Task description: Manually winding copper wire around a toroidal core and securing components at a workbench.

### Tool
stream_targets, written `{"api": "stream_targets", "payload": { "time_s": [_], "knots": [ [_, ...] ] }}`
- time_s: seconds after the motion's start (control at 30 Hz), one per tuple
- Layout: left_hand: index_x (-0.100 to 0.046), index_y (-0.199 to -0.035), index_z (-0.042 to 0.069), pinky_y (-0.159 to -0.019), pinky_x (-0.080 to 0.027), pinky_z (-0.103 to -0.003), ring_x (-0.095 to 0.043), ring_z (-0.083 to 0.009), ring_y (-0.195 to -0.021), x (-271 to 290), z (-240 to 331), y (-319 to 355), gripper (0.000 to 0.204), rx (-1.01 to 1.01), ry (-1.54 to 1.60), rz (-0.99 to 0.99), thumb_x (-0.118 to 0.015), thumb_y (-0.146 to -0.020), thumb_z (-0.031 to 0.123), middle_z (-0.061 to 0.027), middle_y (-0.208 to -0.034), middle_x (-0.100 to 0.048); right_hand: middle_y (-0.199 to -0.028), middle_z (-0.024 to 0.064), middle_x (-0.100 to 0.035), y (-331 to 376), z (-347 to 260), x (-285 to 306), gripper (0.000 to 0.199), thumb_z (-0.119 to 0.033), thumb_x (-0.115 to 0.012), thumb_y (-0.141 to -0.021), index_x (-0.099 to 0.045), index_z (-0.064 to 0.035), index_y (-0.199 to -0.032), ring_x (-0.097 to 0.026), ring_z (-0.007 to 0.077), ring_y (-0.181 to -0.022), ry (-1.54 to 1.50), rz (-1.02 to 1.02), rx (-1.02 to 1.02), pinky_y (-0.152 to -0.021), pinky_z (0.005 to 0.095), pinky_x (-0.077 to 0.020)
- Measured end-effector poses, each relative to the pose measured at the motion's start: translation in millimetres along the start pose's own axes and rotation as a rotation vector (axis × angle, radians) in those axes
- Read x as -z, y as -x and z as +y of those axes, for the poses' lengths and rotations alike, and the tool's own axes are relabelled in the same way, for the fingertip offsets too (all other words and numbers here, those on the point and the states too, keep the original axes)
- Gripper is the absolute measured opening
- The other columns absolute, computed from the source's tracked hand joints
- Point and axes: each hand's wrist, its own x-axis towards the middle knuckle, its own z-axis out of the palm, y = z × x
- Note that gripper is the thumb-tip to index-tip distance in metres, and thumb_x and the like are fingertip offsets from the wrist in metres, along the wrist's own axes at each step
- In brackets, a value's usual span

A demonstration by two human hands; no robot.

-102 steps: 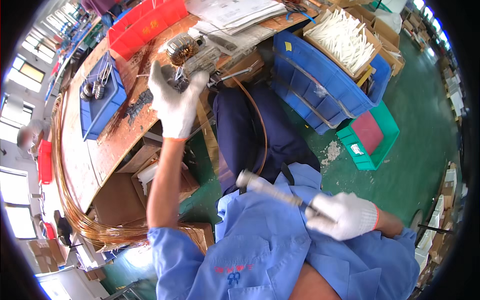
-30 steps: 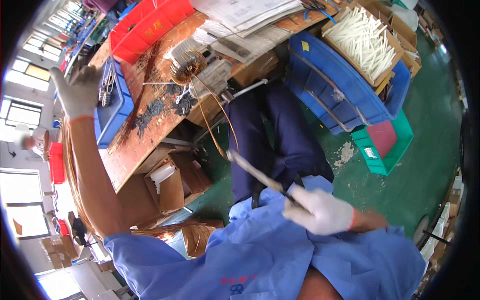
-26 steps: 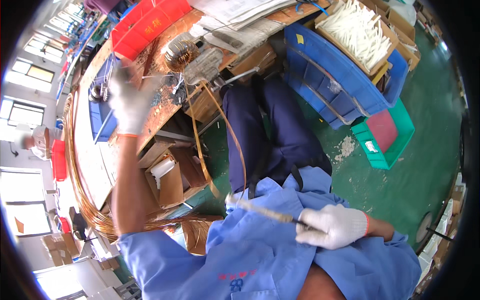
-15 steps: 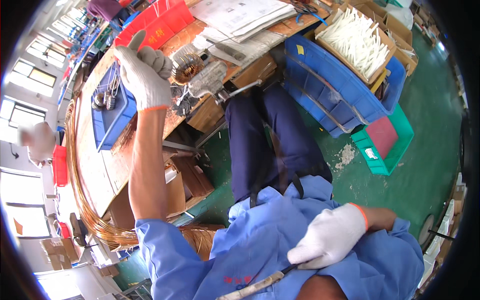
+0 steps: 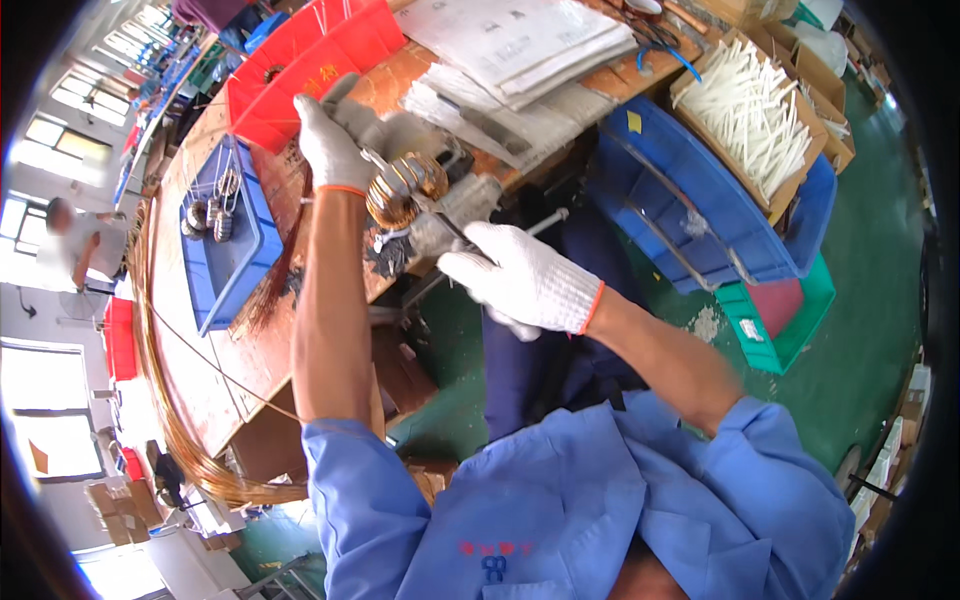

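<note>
A ring-shaped coil (image 5: pixel 395 197) wound with copper wire sits at the bench edge on a grey metal holder (image 5: pixel 455 218). My left hand (image 5: pixel 335 150), in a white glove with grey finger areas, is right beside the coil's far left side. Its fingers are stretched out and partly blurred; I make out nothing held in them. My right hand (image 5: pixel 530 278), also gloved, is closed around a hand tool with a thin dark shaft (image 5: pixel 452 226). That shaft points at the coil's near right side; the handle is hidden in my glove.
On the bench are a blue tray (image 5: pixel 240 260) with several small coils, a red bin (image 5: pixel 320 65) and paper sheets (image 5: pixel 510 45). A bundle of copper wire (image 5: pixel 165 420) curves along the left. Right of my legs stand a blue crate (image 5: pixel 680 210), a box of white strips (image 5: pixel 750 110) and a green bin (image 5: pixel 800 320).
My right hand has come up from my chest to the coil with the tool. My left hand has shifted right, closer to the coil. The view has moved slightly.
</note>
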Motion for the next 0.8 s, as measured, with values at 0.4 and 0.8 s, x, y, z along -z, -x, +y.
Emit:
{"api": "stream_targets", "payload": {
  "time_s": [0.4,0.8],
  "knots": [
    [-0.061,-0.127,-0.01,-0.101,-0.055,-0.048,-0.067,-0.0337,-0.103,27,56,153,0.089,-0.632,-1.364,0.133,-0.084,-0.085,0.065,-0.0201,-0.107,-0.069,-0.079,0.0164,-0.07,265,92,-30,0.022,-0.025,-0.067,-0.106,-0.061,-0.0044,-0.107,-0.074,0.0385,-0.076,0.085,-0.045,0.041,-0.066,0.0448,-0.0533],
    [-0.06,-0.128,-0.01,-0.049,-0.023,-0.03,-0.022,-0.0093,-0.054,-81,39,125,0.074,-0.376,-0.396,-0.019,-0.034,-0.116,0.058,0.0044,-0.066,-0.023,-0.081,0.0143,-0.067,237,61,-20,0.02,-0.029,-0.064,-0.106,-0.062,-0.0104,-0.112,-0.07,0.0349,-0.073,0.184,-0.745,0.456,-0.063,0.0426,-0.0521]
  ]
}}
